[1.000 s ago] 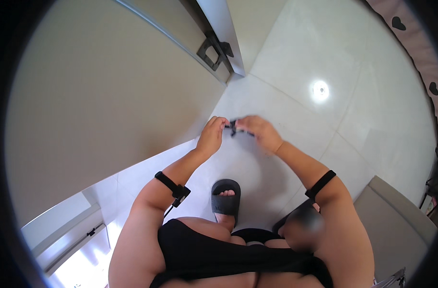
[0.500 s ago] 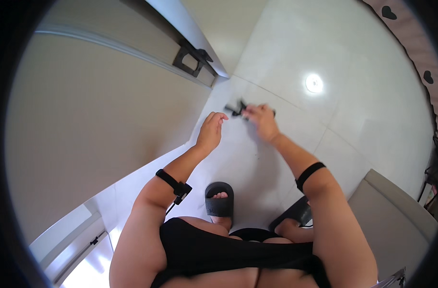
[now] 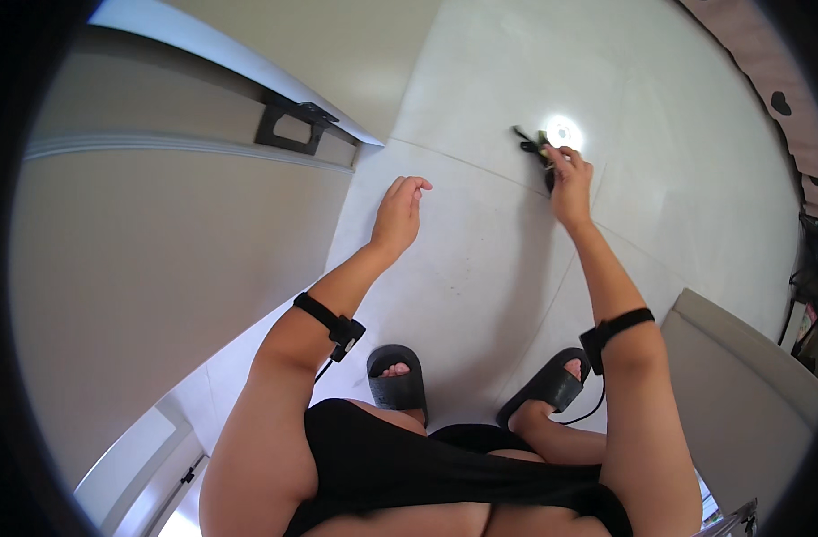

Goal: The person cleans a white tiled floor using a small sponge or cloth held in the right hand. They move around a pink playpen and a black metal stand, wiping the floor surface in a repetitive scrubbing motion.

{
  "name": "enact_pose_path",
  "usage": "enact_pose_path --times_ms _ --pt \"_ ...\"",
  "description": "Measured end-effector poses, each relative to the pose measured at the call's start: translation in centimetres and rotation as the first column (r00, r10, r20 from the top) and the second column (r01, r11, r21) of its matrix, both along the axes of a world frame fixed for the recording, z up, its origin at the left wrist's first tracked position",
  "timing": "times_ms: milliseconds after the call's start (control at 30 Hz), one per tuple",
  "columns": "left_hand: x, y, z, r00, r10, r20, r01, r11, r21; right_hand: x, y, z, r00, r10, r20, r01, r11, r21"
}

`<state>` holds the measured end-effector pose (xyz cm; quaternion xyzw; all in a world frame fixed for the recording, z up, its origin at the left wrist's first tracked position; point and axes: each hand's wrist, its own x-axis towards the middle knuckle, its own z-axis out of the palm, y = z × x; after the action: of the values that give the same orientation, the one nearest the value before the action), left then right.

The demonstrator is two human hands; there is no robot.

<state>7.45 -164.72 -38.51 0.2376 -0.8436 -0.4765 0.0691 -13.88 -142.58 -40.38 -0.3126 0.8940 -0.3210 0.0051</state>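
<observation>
My right hand (image 3: 570,186) is stretched out ahead over the floor. Its fingers pinch a black bundle of small dangling pieces (image 3: 528,146) with a yellowish bit among them, possibly a bunch of keys. My left hand (image 3: 400,213) is raised near the edge of the beige door panel (image 3: 185,242). Its fingers are curled in toward the thumb. Whether something small lies between them is hidden. The two hands are well apart.
A dark metal plate with a cut-out (image 3: 288,131) sits on the panel's far end. Pale tiles (image 3: 480,259) cover the floor, where my feet stand in dark slides (image 3: 397,380). A grey-beige upholstered piece (image 3: 740,376) is at the right. Pink fabric with dark hearts (image 3: 780,103) hangs far right.
My right hand has moved right and farther away with the black bundle, away from my left hand. My left hand stays curled. The door panel now appears farther left in view.
</observation>
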Motion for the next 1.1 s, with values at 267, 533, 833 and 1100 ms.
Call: enact_pose_path --times_ms 267,533,833,1100 --pt "-3.1 0.8 -0.5 0.997 0.046 -0.062 -0.044 0.998 0.037 12.0 -1.7 -1.3 0.932 0.361 -0.032 -0.36 0.932 0.048" --pt "-4.8 0.9 -1.0 0.995 0.017 -0.102 -0.013 0.999 0.038 15.1 1.0 0.8 0.858 0.404 0.316 -0.376 0.915 -0.148" --pt "-4.3 0.6 -0.9 0.998 0.003 -0.061 0.001 0.998 0.055 9.2 7.9 3.4 0.785 0.262 0.561 -0.532 0.749 0.395" --pt "-3.5 -1.5 -0.3 0.995 0.053 -0.084 -0.053 0.999 0.007 19.1 4.8 1.8 0.728 0.26 0.635 -0.507 0.827 0.242"
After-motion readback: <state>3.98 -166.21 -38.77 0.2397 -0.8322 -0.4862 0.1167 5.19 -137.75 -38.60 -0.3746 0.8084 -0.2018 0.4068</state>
